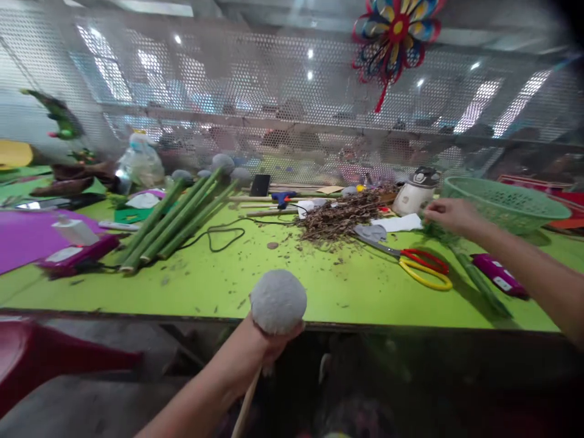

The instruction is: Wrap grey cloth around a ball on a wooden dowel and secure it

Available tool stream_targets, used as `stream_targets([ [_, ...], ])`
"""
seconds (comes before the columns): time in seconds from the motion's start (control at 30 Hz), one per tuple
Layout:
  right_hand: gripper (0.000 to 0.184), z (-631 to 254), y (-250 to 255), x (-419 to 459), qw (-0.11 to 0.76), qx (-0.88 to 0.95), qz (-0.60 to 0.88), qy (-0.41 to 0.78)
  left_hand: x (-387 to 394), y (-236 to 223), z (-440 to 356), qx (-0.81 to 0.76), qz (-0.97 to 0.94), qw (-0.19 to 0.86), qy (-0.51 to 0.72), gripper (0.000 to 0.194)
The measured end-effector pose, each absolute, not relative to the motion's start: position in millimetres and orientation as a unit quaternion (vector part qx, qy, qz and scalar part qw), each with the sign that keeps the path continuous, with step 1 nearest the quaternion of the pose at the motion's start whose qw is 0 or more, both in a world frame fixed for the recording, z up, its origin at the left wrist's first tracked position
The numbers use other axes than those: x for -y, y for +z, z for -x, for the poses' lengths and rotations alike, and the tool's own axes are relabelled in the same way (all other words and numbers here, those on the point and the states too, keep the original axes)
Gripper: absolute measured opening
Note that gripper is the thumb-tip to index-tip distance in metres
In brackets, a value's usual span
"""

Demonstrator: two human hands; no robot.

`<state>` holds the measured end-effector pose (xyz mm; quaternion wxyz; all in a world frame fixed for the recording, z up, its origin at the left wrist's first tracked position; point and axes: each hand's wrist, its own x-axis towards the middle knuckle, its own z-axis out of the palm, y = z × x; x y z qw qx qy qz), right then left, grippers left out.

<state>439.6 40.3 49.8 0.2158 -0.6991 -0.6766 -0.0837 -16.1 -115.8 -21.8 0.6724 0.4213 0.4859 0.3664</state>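
Observation:
My left hand [269, 342] is closed around the top of a wooden stick [247, 401], just under the rounded grey ball [279, 302] at its end. The ball is held upright in front of the table edge, and the stick slants down below my hand. Farther off on the right, my right hand [449, 214] has its fingers drawn together beside a green mesh basket [506, 198]. Dark green strands [433, 231] lie under that hand; whether the fingers hold any is unclear. Scissors [413, 264] with red and yellow handles lie nearer, to the left of that hand.
Green-wrapped stems [176, 225] with grey heads lie on the left. Dried brown plant stalks [342, 213] are heaped mid-table, near a blue glue gun [283, 198]. Another green stem [481, 283] and a purple box [499, 275] lie right. A red stool [45, 359] stands front left.

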Motion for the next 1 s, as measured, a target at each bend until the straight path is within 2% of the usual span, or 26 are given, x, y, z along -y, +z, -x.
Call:
stream_targets([
  [0.07,0.018,-406,58,-20,0.216,0.702,0.675,-0.06,112,-10,15,-0.477,-0.403,0.689,0.367,0.037],
  [0.17,0.007,-339,71,24,0.211,0.77,0.601,-0.043,102,3,17,-0.449,-0.419,0.687,0.389,0.036],
  [0.33,0.016,-232,88,95,0.156,0.901,0.402,0.053,85,19,22,-0.409,-0.476,0.673,0.391,0.028],
  [0.43,0.02,-194,88,112,0.142,0.928,0.342,0.047,81,32,17,-0.393,-0.502,0.659,0.4,0.023],
  [0.6,0.019,-169,81,117,0.172,0.926,0.335,0.013,96,45,6,-0.359,-0.539,0.642,0.411,0.023],
  [0.87,0.014,-167,76,136,0.245,0.913,0.316,0.076,126,39,6,-0.362,-0.519,0.674,0.382,0.027],
  [1.0,0.019,-183,73,122,0.255,0.913,0.302,0.102,127,36,12,-0.36,-0.482,0.671,0.434,0.045],
])
